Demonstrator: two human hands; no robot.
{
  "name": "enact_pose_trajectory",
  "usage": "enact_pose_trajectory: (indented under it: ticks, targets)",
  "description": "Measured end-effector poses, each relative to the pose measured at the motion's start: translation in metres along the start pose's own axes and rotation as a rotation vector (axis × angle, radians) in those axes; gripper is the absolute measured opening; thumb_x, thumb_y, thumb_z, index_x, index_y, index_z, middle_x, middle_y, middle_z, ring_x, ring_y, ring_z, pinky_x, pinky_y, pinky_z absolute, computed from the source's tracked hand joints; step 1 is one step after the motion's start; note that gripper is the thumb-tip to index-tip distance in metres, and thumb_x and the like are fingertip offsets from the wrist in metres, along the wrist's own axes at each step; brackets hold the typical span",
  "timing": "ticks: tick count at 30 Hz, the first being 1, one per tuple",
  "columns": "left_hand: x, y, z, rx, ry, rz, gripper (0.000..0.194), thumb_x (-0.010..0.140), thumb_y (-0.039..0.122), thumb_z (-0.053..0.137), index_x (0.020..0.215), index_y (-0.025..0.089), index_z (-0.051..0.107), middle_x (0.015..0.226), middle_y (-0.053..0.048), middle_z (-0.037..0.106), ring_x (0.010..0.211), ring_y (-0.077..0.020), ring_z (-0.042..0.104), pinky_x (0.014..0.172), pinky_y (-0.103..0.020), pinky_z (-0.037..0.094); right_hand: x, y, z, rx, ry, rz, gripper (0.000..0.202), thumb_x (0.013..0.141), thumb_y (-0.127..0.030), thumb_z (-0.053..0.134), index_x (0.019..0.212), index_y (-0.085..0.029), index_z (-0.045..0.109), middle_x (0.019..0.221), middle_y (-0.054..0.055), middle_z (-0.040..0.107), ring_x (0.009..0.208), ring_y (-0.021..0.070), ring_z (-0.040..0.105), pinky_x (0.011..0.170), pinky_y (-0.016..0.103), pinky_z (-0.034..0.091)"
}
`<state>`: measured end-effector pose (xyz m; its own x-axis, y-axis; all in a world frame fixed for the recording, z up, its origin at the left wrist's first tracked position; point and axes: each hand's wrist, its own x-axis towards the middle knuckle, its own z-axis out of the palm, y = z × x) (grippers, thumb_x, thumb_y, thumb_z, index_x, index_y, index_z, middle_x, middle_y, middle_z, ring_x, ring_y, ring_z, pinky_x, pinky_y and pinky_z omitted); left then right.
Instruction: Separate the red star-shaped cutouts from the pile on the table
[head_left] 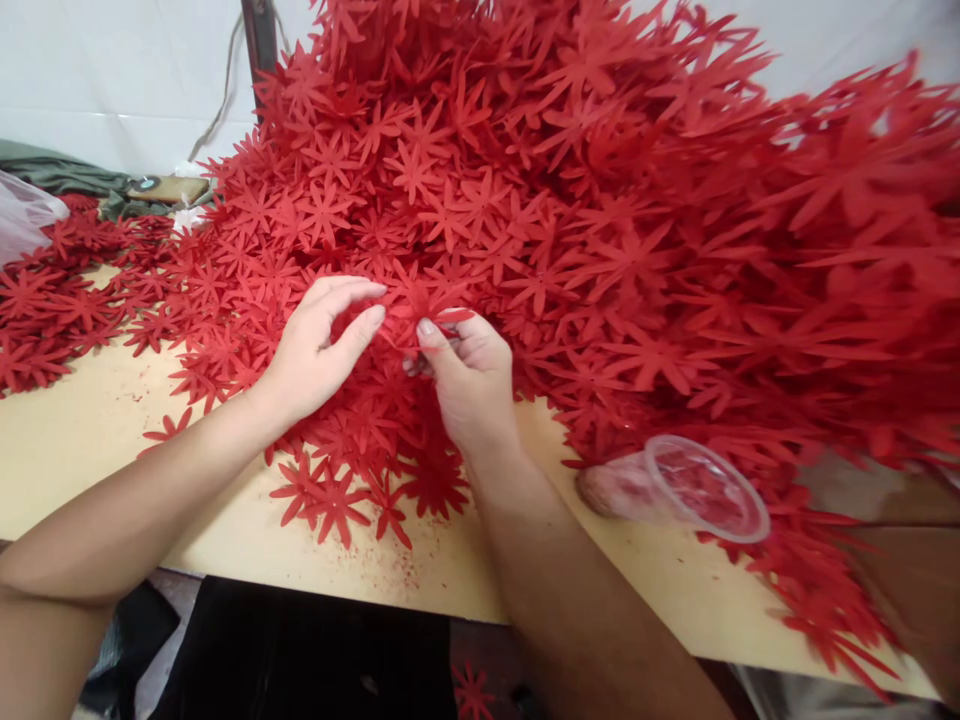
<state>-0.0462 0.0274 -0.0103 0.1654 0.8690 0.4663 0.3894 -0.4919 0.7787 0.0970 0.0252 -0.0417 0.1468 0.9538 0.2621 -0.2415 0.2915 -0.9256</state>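
Note:
My right hand (476,375) pinches a red fabric flower piece (424,308) between thumb and fingers, with its narrow petals spreading out above the thumb. Just to the left, my left hand (322,340) curves toward that piece; a gap shows between its thumb and forefinger, and I see nothing held there. Behind and under both hands rises a large heap of similar red flower pieces (480,215). Several loose ones (334,505) lie on the pale tabletop (450,575) in front of the hands.
A clear plastic cup (705,490) lies on its side to the right, near a cardboard box (911,570). More red pieces (45,300) lie at left by a plastic bag (26,215). One flower piece (472,690) is below the table edge.

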Motion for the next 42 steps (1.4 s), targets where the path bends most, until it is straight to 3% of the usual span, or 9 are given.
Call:
enact_pose_trajectory:
  ticks: [5, 13, 16, 20, 23, 29, 34, 37, 42]
  targets:
    - [-0.006, 0.007, 0.004, -0.185, -0.143, -0.097, 0.039, 0.075, 0.044, 0.064, 0.099, 0.014, 0.063, 0.102, -0.007, 0.064, 0.096, -0.0167, 0.059, 0.091, -0.027, 0.043, -0.006, -0.002, 0.002, -0.248, -0.046, -0.128, 0.037, 0.074, -0.054, 0.062, 0.065, -0.020, 0.052, 0.057, -0.005, 0.050, 0.052, 0.0066, 0.042, 0.049, 0.022, 0.039]
    - [-0.003, 0.001, 0.011, -0.242, -0.095, -0.209, 0.015, 0.074, 0.029, 0.063, 0.077, 0.015, 0.059, 0.075, 0.000, 0.060, 0.071, -0.0098, 0.054, 0.073, -0.022, 0.043, -0.007, -0.003, 0.001, -0.352, -0.037, -0.160, 0.045, 0.080, -0.048, 0.056, 0.055, -0.020, 0.031, 0.053, -0.006, 0.031, 0.050, 0.0054, 0.029, 0.046, 0.022, 0.029]
    - [-0.002, 0.001, 0.011, -0.285, -0.112, -0.200, 0.012, 0.075, 0.027, 0.060, 0.073, 0.015, 0.056, 0.066, 0.003, 0.054, 0.061, -0.0075, 0.047, 0.062, -0.020, 0.040, -0.007, -0.004, 0.002, -0.317, -0.027, -0.184, 0.033, 0.083, -0.039, 0.054, 0.059, -0.020, 0.041, 0.056, -0.005, 0.038, 0.053, 0.0064, 0.035, 0.050, 0.022, 0.035]
    - [0.000, 0.002, 0.011, -0.267, -0.104, -0.210, 0.013, 0.074, 0.022, 0.060, 0.067, 0.016, 0.051, 0.061, 0.005, 0.048, 0.056, -0.0060, 0.042, 0.056, -0.019, 0.035, -0.006, -0.002, 0.002, -0.228, 0.018, -0.162, 0.013, 0.080, -0.033, 0.058, 0.076, -0.021, 0.057, 0.071, -0.002, 0.053, 0.067, 0.0094, 0.052, 0.067, 0.025, 0.047]
    - [0.000, 0.003, 0.012, -0.249, -0.098, -0.230, 0.015, 0.072, 0.020, 0.061, 0.065, 0.016, 0.049, 0.059, 0.006, 0.045, 0.054, -0.0051, 0.039, 0.055, -0.019, 0.033, -0.005, 0.000, 0.003, -0.151, 0.041, -0.123, 0.014, 0.076, -0.034, 0.063, 0.081, -0.022, 0.061, 0.081, 0.000, 0.060, 0.076, 0.0115, 0.058, 0.074, 0.028, 0.050]
    - [0.000, 0.000, 0.014, -0.312, -0.124, -0.335, 0.007, 0.071, 0.010, 0.058, 0.073, 0.014, 0.053, 0.060, 0.007, 0.048, 0.053, -0.0041, 0.041, 0.056, -0.018, 0.034, 0.005, -0.006, -0.008, -0.045, 0.160, -0.157, 0.021, 0.078, -0.037, 0.063, 0.071, -0.021, 0.052, 0.064, -0.005, 0.055, 0.057, 0.0058, 0.053, 0.058, 0.021, 0.047]
    - [0.005, -0.004, 0.012, -0.384, -0.022, -0.325, 0.012, 0.075, 0.007, 0.057, 0.069, 0.014, 0.050, 0.060, 0.006, 0.048, 0.055, -0.0039, 0.043, 0.057, -0.017, 0.036, 0.019, -0.013, -0.019, 0.117, 0.324, -0.111, 0.032, 0.080, -0.039, 0.061, 0.065, -0.019, 0.042, 0.055, -0.008, 0.045, 0.046, 0.0019, 0.044, 0.046, 0.014, 0.039]
    - [0.007, -0.003, 0.011, -0.410, 0.033, -0.351, 0.018, 0.081, 0.006, 0.051, 0.069, 0.017, 0.044, 0.057, 0.007, 0.046, 0.052, -0.0046, 0.045, 0.055, -0.018, 0.039, 0.018, -0.013, -0.017, 0.151, 0.299, -0.084, 0.037, 0.079, -0.043, 0.061, 0.061, -0.019, 0.040, 0.050, -0.009, 0.040, 0.042, 0.0019, 0.038, 0.041, 0.015, 0.035]
    - [0.008, 0.002, 0.011, -0.481, 0.011, -0.427, 0.019, 0.085, 0.002, 0.040, 0.076, 0.019, 0.039, 0.058, 0.007, 0.052, 0.048, -0.0049, 0.051, 0.053, -0.018, 0.044, 0.009, -0.012, -0.009, 0.093, 0.213, -0.085, 0.043, 0.075, -0.048, 0.064, 0.057, -0.019, 0.038, 0.048, -0.009, 0.036, 0.041, 0.0025, 0.033, 0.039, 0.017, 0.030]
